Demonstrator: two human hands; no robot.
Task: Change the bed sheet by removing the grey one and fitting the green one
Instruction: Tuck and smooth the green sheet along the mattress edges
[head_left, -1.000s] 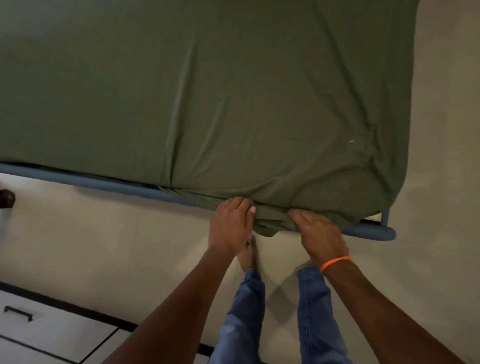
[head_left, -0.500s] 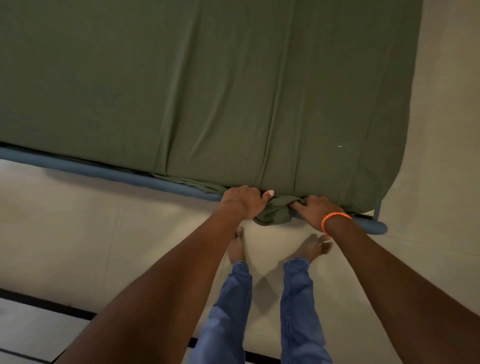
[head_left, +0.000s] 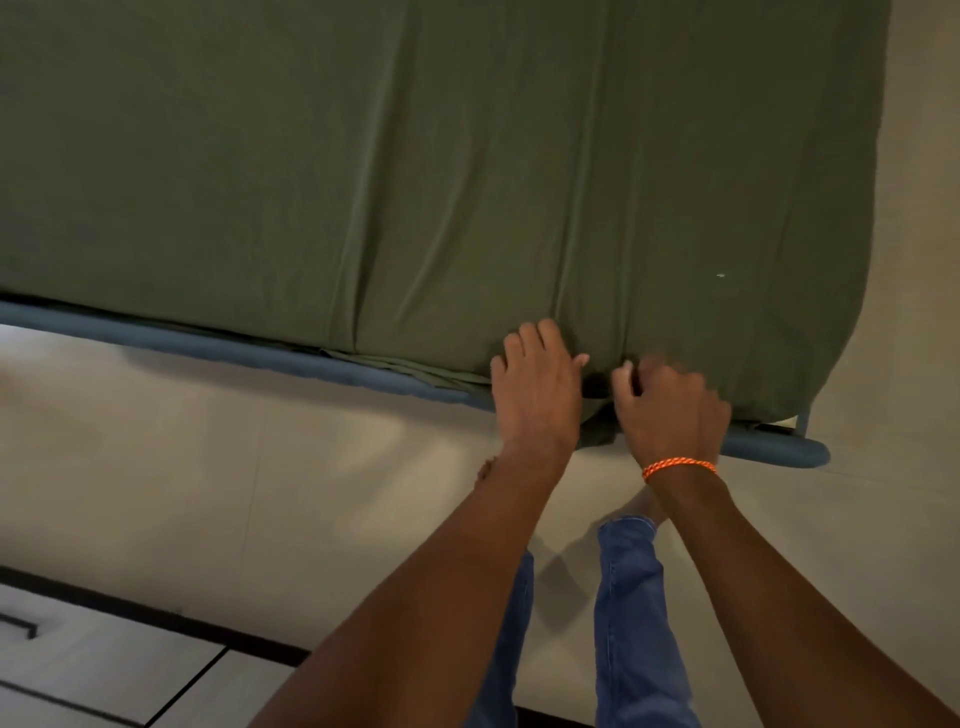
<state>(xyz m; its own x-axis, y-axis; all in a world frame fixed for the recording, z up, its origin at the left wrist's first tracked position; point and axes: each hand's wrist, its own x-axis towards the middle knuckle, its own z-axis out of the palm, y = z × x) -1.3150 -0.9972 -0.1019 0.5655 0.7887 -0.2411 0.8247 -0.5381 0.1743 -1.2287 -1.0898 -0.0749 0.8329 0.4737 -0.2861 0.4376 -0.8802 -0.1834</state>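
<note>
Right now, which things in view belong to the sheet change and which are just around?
In use: olive-green cotton bed sheet; blue tubular metal bed frame; left hand; right hand.
Around: white drawer unit with black handle; orange braided wristband.

Blue-framed bed (head_left: 291, 358), green sheet (head_left: 415, 182) spread over it, pale floor (head_left: 260, 493) beneath

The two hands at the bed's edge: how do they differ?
The left hand lies with fingers fairly straight on the green sheet; the right hand has curled fingers and is blurred. Only the right wrist wears an orange band. Both are at the sheet's near edge, above the blue frame.
</note>
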